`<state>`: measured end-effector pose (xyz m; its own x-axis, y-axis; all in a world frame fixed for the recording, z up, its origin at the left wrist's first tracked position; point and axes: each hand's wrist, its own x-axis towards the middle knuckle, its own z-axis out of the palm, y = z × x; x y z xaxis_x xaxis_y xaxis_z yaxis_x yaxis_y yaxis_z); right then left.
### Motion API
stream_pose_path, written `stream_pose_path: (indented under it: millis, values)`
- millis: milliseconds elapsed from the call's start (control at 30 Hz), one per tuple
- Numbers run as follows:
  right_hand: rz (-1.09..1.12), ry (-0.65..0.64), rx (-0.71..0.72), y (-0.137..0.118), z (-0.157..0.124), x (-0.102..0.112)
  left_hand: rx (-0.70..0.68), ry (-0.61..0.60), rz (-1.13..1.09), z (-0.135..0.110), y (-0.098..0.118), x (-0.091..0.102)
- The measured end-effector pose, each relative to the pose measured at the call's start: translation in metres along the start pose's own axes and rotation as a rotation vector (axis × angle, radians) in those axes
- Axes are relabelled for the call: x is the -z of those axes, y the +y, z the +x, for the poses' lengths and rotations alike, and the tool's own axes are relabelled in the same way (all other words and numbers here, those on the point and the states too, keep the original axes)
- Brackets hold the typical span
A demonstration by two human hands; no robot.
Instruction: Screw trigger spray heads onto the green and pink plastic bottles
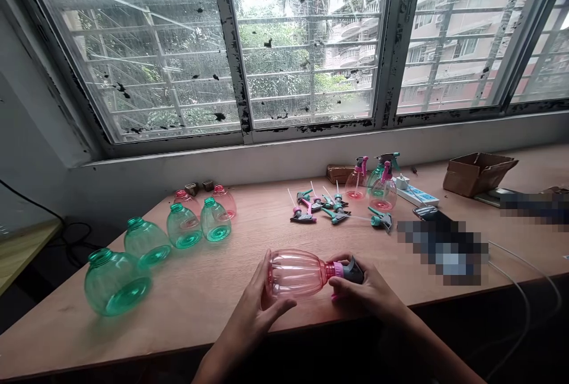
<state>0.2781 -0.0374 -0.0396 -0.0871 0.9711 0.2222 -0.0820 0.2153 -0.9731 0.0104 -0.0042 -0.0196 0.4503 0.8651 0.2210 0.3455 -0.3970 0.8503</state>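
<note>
A clear pink spray bottle (296, 273) lies on its side in the air near the table's front edge, its neck pointing right. My left hand (262, 298) cups the bottle's base, thumb along the near side. Around the pink collar and dark spray head (352, 271) at the neck, my right hand (367, 289) is closed. Beyond the bottle, several loose spray heads (338, 215) in pink, green and black lie with their white tubes sticking out. Several green bottles without heads (118, 283) stand to the left, with two pink bottles (224, 200) behind them.
Three bottles with heads fitted, one being a pink spray bottle (382, 191), stand at the back. Right of them are a power strip (415, 194), an open cardboard box (478, 173) and a blurred-out item (444, 248). White cables (527, 295) hang over the front edge.
</note>
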Motion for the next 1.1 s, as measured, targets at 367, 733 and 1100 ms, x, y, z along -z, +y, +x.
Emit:
stream_pose_path:
  millis: [367, 733, 1100]
  values:
    - [-0.025, -0.01, 0.007, 0.0012, 0.0001, 0.0008, -0.025, -0.009, -0.002, -0.0007, 0.0021, 0.0005]
    - [0.012, -0.032, 0.0, 0.0025, -0.0009, 0.0005, -0.013, -0.026, -0.081, -0.001, 0.0044, -0.0007]
    - [0.042, 0.011, 0.005, 0.0044, -0.0006, 0.0006, -0.101, 0.045, 0.129, -0.0018, 0.0, -0.0064]
